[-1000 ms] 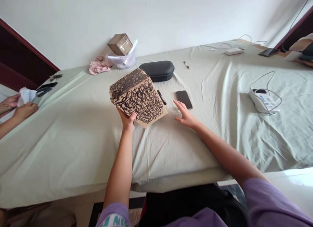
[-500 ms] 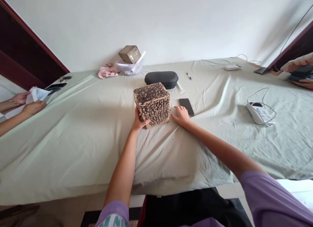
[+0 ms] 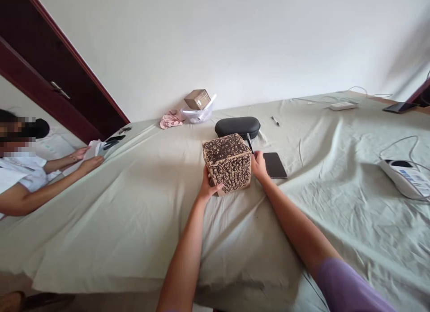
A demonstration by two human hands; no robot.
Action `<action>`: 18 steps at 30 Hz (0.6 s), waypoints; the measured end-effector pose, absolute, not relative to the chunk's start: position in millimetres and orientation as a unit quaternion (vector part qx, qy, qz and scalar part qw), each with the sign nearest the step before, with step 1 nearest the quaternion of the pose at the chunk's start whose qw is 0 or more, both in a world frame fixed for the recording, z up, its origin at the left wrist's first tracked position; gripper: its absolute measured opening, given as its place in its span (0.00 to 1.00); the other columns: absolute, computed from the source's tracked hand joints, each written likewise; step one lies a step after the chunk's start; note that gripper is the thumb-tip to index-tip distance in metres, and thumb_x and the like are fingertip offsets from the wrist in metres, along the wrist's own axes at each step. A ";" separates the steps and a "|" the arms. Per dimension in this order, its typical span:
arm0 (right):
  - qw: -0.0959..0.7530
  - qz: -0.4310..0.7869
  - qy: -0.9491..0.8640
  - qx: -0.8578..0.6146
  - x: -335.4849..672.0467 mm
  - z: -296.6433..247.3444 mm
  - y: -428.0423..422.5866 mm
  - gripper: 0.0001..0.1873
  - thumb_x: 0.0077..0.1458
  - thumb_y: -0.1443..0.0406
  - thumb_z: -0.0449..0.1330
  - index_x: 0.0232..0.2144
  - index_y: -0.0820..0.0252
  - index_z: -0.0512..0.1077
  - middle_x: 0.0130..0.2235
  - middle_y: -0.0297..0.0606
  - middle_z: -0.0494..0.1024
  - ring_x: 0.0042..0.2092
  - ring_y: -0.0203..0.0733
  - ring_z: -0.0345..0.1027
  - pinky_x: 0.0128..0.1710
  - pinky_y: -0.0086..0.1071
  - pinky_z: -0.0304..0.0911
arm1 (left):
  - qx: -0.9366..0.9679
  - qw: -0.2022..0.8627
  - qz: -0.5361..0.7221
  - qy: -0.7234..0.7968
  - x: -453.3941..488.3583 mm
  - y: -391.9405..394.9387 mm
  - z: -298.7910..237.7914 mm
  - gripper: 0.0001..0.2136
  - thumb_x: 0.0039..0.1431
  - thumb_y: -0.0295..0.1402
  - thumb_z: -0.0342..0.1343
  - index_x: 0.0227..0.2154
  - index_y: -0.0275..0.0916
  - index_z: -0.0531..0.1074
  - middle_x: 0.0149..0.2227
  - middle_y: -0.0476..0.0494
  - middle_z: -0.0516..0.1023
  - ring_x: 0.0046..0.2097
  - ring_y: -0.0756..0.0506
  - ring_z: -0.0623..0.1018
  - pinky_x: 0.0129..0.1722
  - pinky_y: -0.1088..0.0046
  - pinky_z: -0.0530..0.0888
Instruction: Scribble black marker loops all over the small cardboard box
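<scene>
A cardboard box [image 3: 228, 163] covered in black scribbled loops stands on the pale green sheet [image 3: 141, 200]. My left hand [image 3: 207, 186] grips its near left corner, thumb on the front face. My right hand [image 3: 259, 165] is closed round a black marker [image 3: 249, 142] just right of the box, the marker's tip sticking up past the box's top edge. A black phone [image 3: 274, 164] lies face down right beside my right hand.
A black oval case [image 3: 237, 126] sits behind the box. Further back are a small pen [image 3: 275, 120], a clear bag with a little carton [image 3: 198, 106] and pink cloth [image 3: 170, 119]. A white device with cable [image 3: 405, 177] lies right. Another person's hands [image 3: 88, 158] hold paper at left.
The box went from tilted in the air to standing on the sheet. My right hand moved left from beside the phone and closed on the black marker. The view swung left.
</scene>
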State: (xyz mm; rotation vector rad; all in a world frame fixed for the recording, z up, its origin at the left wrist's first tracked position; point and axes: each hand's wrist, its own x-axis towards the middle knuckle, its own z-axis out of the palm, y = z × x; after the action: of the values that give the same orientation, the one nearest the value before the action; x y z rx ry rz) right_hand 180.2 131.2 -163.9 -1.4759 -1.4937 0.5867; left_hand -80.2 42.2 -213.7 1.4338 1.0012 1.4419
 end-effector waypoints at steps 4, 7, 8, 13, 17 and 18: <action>0.546 0.299 -0.586 -0.518 182.8 -151.5 141.5 0.14 0.70 0.51 0.47 0.49 0.51 0.60 0.34 0.31 0.71 0.33 0.42 0.70 0.36 0.35 0.69 | 0.573 0.419 0.582 0.398 -81.3 41.3 -214.3 0.62 0.40 0.54 0.80 0.74 0.50 0.50 0.74 0.29 0.62 0.70 0.26 0.72 0.69 0.42 0.71; 0.597 0.394 -0.548 -0.432 178.6 -140.6 147.6 0.17 0.67 0.46 0.51 0.44 0.50 0.62 0.30 0.26 0.64 0.25 0.38 0.58 0.27 0.33 0.59 | 0.562 0.418 0.587 0.406 -82.6 40.6 -214.9 0.61 0.38 0.54 0.80 0.73 0.50 0.53 0.73 0.29 0.65 0.70 0.25 0.72 0.70 0.41 0.70; 0.589 0.404 -0.554 -0.427 177.8 -137.8 148.8 0.17 0.67 0.45 0.52 0.42 0.50 0.63 0.29 0.26 0.63 0.24 0.38 0.56 0.26 0.33 0.57 | 0.560 0.417 0.589 0.407 -82.9 40.5 -215.0 0.61 0.37 0.53 0.81 0.72 0.50 0.53 0.73 0.30 0.65 0.71 0.25 0.71 0.71 0.41 0.69; 0.469 0.276 -0.660 -0.517 183.6 -132.4 146.5 0.16 0.69 0.54 0.53 0.29 0.52 0.64 0.30 0.36 0.72 0.35 0.44 0.65 0.38 0.36 0.62 | 0.545 0.408 0.612 0.404 -82.7 40.2 -212.3 0.59 0.34 0.53 0.81 0.70 0.50 0.59 0.72 0.32 0.68 0.73 0.25 0.69 0.73 0.41 0.66; 0.359 0.242 -0.686 -0.585 188.9 -132.2 137.1 0.15 0.71 0.56 0.53 0.32 0.54 0.70 0.35 0.43 0.79 0.39 0.49 0.69 0.41 0.37 0.63 | 0.530 0.390 0.633 0.407 -82.8 38.7 -206.5 0.53 0.37 0.57 0.79 0.67 0.48 0.65 0.67 0.33 0.73 0.70 0.26 0.73 0.71 0.43 0.69; 0.336 0.241 -0.688 -0.597 189.2 -131.6 134.2 0.16 0.71 0.55 0.53 0.34 0.55 0.72 0.37 0.45 0.80 0.40 0.50 0.71 0.41 0.38 0.63 | 0.525 0.388 0.639 0.407 -82.8 38.1 -205.2 0.51 0.39 0.58 0.78 0.66 0.48 0.67 0.67 0.33 0.74 0.70 0.26 0.73 0.72 0.44 0.69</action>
State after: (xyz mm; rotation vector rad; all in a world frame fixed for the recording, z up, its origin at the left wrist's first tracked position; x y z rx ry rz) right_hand 189.2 134.2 -131.6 -1.5553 -1.7933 0.6276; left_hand -82.8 38.1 -205.2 1.3358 1.0357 1.6262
